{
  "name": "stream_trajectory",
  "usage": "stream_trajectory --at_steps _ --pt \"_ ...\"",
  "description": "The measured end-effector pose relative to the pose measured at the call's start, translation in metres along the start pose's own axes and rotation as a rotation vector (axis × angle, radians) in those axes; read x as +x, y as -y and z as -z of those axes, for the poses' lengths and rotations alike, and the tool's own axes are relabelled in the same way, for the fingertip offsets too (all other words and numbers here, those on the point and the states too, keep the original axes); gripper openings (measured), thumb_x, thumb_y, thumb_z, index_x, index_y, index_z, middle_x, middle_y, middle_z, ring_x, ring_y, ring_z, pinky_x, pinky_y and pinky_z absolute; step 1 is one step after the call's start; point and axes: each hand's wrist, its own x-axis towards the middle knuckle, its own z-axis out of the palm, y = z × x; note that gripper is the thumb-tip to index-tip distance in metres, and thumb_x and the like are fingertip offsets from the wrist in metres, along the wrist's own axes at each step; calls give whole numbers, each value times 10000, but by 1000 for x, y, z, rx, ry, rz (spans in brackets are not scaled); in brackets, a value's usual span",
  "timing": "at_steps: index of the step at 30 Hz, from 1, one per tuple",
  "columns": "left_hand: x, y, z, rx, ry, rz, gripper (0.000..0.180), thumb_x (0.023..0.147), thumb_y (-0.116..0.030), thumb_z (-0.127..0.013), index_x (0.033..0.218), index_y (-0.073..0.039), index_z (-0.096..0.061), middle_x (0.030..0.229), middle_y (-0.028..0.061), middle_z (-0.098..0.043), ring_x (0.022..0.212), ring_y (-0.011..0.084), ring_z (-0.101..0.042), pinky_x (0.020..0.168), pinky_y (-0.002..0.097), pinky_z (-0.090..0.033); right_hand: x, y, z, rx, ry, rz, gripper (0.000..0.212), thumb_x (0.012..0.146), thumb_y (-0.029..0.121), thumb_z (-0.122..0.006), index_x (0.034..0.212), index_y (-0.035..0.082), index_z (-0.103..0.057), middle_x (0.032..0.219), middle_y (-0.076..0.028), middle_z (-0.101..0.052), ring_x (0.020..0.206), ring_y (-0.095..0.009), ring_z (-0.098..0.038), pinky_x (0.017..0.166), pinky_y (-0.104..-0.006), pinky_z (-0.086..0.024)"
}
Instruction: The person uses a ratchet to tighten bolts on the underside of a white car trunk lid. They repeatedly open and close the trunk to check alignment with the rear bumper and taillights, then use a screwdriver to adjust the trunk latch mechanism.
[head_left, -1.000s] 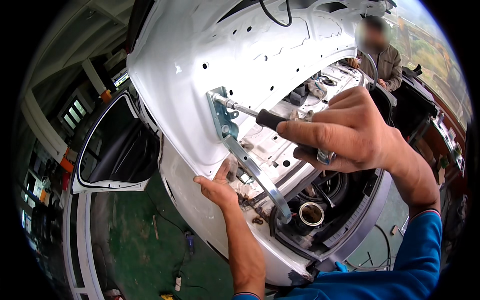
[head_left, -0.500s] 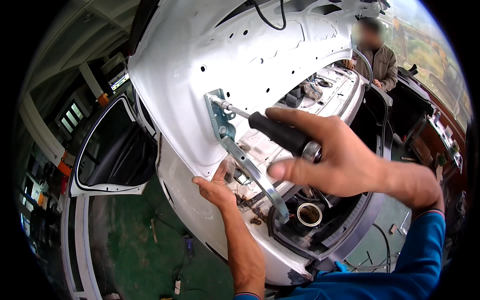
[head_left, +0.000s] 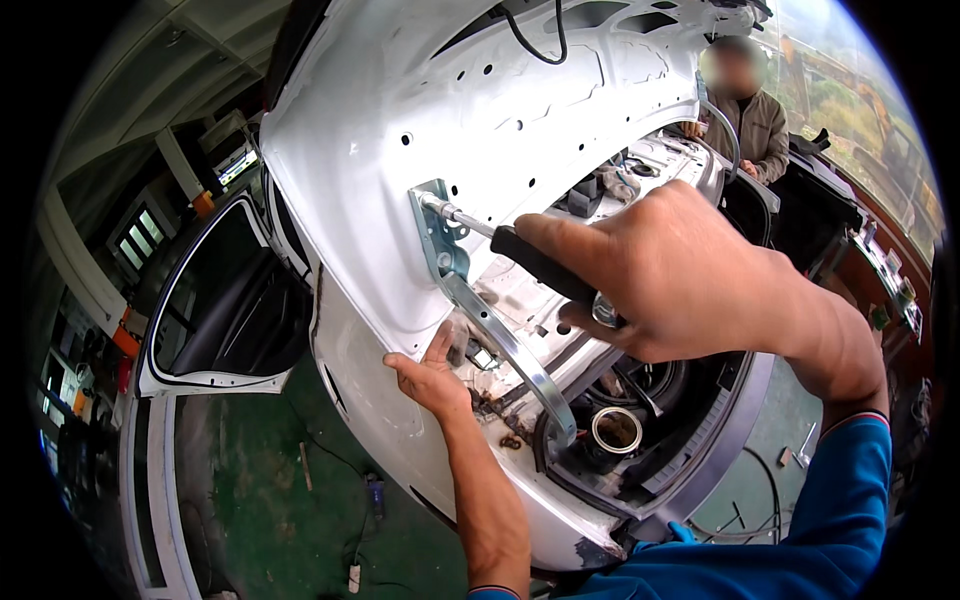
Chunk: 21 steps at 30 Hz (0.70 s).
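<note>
My right hand (head_left: 690,280) is closed round the black handle of a socket driver (head_left: 540,265). The driver's metal socket end meets a fastener on the plated hinge bracket (head_left: 430,225). That bracket lies against the inner face of a raised white trunk lid (head_left: 370,230), and a curved metal hinge arm (head_left: 515,350) runs down from it into the car body. Below the bracket, my left hand (head_left: 435,385) holds the lid's lower corner, thumb to the left and fingers upward at the edge. The fastener itself is hidden by the socket.
An open tin (head_left: 615,430) with brown contents stands in the body channel near the hinge arm's end. An open car door (head_left: 225,300) is at left. Another person (head_left: 745,110) stands at the far right side. Cables and a blue tool (head_left: 375,495) lie on the green floor.
My right hand has rolled over the driver's handle, knuckles now upward and thumb folded in from its spread position. The socket stays on the bracket, and my left hand keeps its place.
</note>
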Motion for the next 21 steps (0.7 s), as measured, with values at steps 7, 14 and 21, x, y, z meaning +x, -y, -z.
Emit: stream_trajectory --at_steps 7,14,21 --pt "-1 -1 -1 -2 -7 11 923 1028 -677 -288 1489 123 -286 1312 308 -562 1026 412 -703 896 454 -620 -8 2 -22 538 -126 -201 611 793 178 -811 1305 -67 -584 787 -214 -701 668 -313 -701 619 -381 -539" --pt "1 0 -3 -32 0 6 925 1019 -690 -302 1496 101 -292 1314 297 -569 1016 405 -708 896 449 -621 -3 -19 -5 -26 -105 107 635 793 212 -801 1343 -31 -596 677 -82 -685 504 -201 -642 476 -340 -475" --pt "3 2 3 -19 -2 1 933 1013 -700 -310 1500 95 -299 1293 284 -593 1011 387 -714 890 446 -614 -1 -19 -8 -183 -93 147 627 792 201 -807 1338 -29 -601 588 -32 -610 440 -180 -583 441 -338 -452"
